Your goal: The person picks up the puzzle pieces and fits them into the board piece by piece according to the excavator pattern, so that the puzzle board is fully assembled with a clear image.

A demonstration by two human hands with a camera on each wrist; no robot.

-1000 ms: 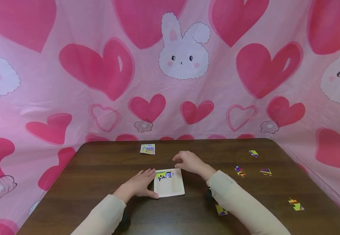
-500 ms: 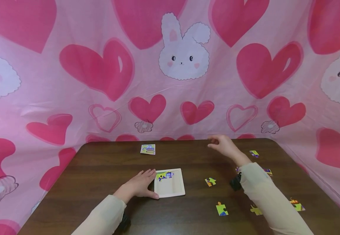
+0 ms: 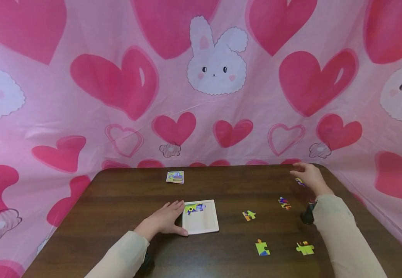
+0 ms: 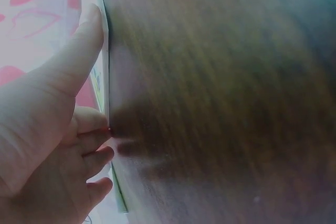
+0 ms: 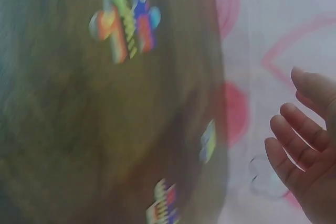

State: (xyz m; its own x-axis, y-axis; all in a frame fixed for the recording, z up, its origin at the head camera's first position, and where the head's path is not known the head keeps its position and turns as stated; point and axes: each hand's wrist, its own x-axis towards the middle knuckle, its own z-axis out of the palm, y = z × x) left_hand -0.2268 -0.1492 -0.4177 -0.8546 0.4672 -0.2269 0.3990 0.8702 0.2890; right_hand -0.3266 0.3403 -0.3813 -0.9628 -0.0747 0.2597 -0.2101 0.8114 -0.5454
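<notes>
A shallow wooden puzzle tray [image 3: 201,224] lies mid-table, with joined puzzle pieces [image 3: 194,208] in its upper left corner. Along the tray's left side rests my left hand [image 3: 165,217], thumb at the lower corner and fingers at the upper one. In the left wrist view its fingertips [image 4: 100,158] meet the tray's edge. My right hand [image 3: 311,178] is over the far right of the table, beside a yellow-and-purple puzzle piece [image 3: 300,182] that it partly covers. Its fingers [image 5: 296,129] are loosely bent and hold nothing in the right wrist view.
Several loose puzzle pieces lie right of the tray: a green-and-orange one [image 3: 249,215], a green one [image 3: 262,248], a yellow-green one [image 3: 305,248] and a red-and-purple cluster [image 3: 284,203]. A picture card [image 3: 175,177] lies at the back. A pink heart-print curtain [image 3: 221,116] hangs behind the table.
My right hand has swept from the tray's upper right corner across to the far right piece, uncovering pieces its arm had hidden. The left hand stays on the tray.
</notes>
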